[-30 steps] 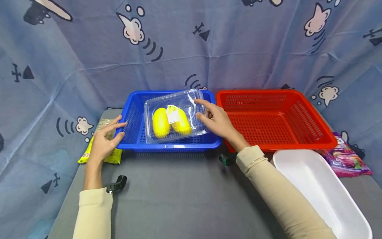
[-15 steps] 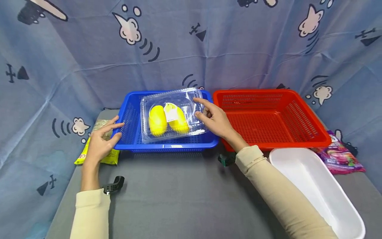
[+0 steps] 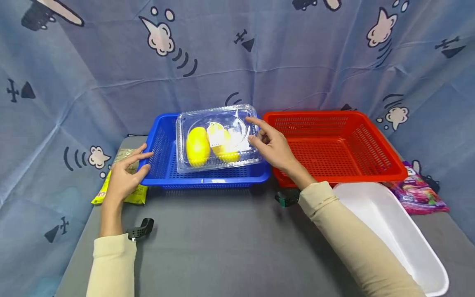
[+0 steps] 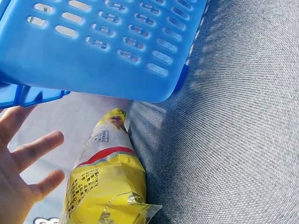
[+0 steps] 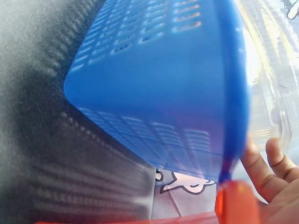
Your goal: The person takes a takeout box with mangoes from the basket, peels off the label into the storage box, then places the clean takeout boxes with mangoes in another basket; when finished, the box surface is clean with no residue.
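Observation:
My right hand holds the right end of a clear plastic clamshell box. Two yellow oval fruits show inside, with a white label over one of them. The box slants over the blue basket, its right end raised above the rim. In the right wrist view, fingers are at the box's edge, just past the basket's rim. With spread fingers, my left hand touches the basket's left rim. Below that hand, a yellow snack bag stands beside the basket.
To the right sits a red basket, close against the blue one. A white tray is in front of it, partly behind my right sleeve. A purple bag lies at the far right. Behind everything hangs a patterned blue curtain.
The clear box has risen and tilted in my right hand, its right end higher, and the yellow fruits have shifted inside. My left hand stays at the basket's rim. The head view has turned slightly right.

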The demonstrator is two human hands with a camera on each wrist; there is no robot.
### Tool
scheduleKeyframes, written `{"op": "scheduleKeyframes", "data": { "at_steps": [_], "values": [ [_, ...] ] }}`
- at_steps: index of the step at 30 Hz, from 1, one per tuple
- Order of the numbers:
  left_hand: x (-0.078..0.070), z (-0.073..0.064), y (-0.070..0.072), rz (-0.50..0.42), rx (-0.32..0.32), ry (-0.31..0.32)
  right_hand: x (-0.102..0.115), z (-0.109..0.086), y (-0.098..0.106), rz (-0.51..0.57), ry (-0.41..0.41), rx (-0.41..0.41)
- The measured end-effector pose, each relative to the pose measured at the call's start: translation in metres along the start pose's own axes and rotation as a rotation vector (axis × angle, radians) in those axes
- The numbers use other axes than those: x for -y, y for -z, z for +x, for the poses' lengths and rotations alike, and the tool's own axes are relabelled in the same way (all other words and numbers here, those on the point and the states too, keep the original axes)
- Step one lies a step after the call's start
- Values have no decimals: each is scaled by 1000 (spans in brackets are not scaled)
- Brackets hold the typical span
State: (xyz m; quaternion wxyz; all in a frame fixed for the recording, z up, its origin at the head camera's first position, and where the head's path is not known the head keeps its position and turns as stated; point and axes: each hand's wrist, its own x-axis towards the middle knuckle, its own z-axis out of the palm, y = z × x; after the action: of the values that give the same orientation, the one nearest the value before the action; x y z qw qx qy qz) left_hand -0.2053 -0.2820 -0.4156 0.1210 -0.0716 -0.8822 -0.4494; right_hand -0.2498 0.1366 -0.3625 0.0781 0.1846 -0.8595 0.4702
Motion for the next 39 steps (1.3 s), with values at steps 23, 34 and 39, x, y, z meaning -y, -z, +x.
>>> {"op": "scheduleKeyframes", "data": {
  "at_steps": [23, 34, 39],
  "values": [
    [0, 0, -4, 80, -25, -10, 32, -33, 44, 40, -15, -65],
    [-3, -2, -5, 88, -20, 4, 27, -54, 65, 19, -20, -71],
    [-3, -3, -5, 95, -22, 4, 28, -66, 75, 3, -37, -79]
  ]
}}
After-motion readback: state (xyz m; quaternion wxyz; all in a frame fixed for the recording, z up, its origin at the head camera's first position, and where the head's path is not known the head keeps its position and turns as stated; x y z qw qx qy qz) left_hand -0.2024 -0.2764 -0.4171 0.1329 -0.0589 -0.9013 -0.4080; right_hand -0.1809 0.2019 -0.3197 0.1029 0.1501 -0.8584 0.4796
